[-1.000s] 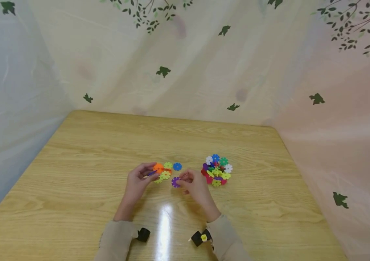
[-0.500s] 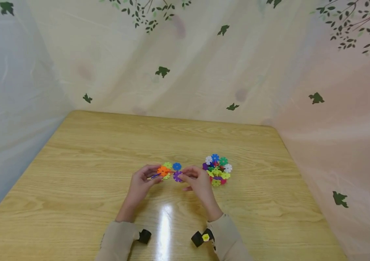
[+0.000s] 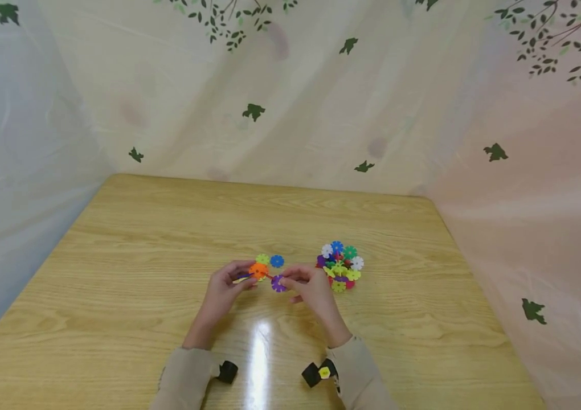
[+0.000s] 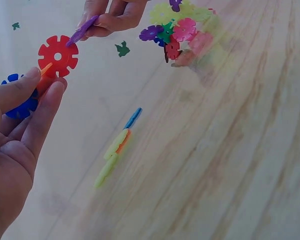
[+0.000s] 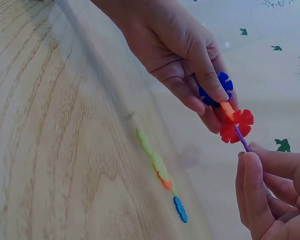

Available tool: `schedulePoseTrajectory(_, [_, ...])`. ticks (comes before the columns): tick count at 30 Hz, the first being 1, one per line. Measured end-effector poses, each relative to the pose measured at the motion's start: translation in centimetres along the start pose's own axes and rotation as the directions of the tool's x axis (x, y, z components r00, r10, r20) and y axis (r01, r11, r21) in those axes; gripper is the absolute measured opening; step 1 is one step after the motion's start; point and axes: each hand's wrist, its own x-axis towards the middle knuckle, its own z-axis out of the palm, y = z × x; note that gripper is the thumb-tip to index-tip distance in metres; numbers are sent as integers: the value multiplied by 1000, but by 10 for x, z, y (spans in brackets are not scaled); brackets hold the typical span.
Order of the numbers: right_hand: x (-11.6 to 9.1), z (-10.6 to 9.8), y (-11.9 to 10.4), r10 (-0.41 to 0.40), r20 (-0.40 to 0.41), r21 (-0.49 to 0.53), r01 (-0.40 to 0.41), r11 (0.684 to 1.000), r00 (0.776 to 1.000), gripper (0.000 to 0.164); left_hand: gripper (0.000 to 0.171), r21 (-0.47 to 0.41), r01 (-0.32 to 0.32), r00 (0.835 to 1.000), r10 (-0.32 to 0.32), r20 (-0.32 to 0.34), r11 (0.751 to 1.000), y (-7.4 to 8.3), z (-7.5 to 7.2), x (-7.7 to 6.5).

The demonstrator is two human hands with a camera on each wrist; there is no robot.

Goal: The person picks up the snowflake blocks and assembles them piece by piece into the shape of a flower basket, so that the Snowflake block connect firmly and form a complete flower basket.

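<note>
My left hand pinches an orange notched plastic disc between thumb and fingers. Joined to it are a dark blue disc and a red disc, best seen in the wrist views. My right hand holds a purple notched disc by its rim, thumb against fingertips. In both wrist views the purple disc stands edge-on against the red disc's rim, touching it; how deep it sits in a notch I cannot tell.
Behind my hands, loose yellow-green discs and a blue disc lie flat on the wooden table, with an orange one among them. To their right sits a cluster of many-coloured discs. A printed curtain surrounds the table.
Both hands have come closer together. The left hand's discs moved right, and the purple disc in the right hand came up to the red disc, then dipped slightly.
</note>
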Motion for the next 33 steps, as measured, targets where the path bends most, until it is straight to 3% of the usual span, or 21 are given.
schedulePoseTrajectory(13, [0,1,7,-9,-45,49,11,999,999,21,27,160,-108,993,116,-37,981,2,13,-2])
schedulePoseTrajectory(20, [1,-1,0,-27,-43,14,27,1000,999,21,34,130,-19,1000,18,7,991,3,14,-3])
schedulePoseTrajectory(27, [8,3,-6,-64,-43,-37,63,997,997,16,37,249,33,998,-20,-52,968,1,15,-1])
schedulePoseTrajectory(33, [11,7,-8,-89,-66,-48,86,995,994,18,37,261,71,997,-61,-48,963,-1,16,-1])
